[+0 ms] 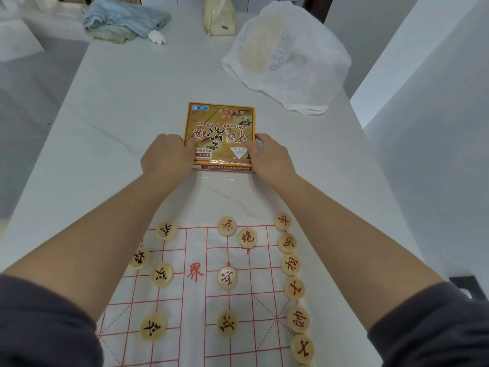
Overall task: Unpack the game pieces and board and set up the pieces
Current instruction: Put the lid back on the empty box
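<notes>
1. Dark grey sleeves [39, 327] fill the near corners, and bare forearms reach out over the board.
2. The board [195, 313] is a thin, wrinkled white sheet printed with a red grid. It lies on the pale, marbled counter [127, 102]. The frame cuts off its near edge, and the left forearm hides its left side.
3. The pieces [227, 278] are round, pale wooden discs with red or dark characters. Some run in a column down the sheet's right edge and others are scattered. The nearest one is cut off.
4. Just past the sheet lies the box [222, 128], flat, square, glossy yellow card, with its print upside down. The left hand [166, 157] grips its left edge and the right hand [270, 157] its right edge. The fingers curl round the sides, their tips mostly hidden.
5. Farther off is a crinkled white plastic bag [291, 62], its contents only a pale blur. A cream pouch [219, 17] is cut off at the top. A crumpled tissue [157, 37] touches a rumpled blue cloth [124, 19].
</notes>
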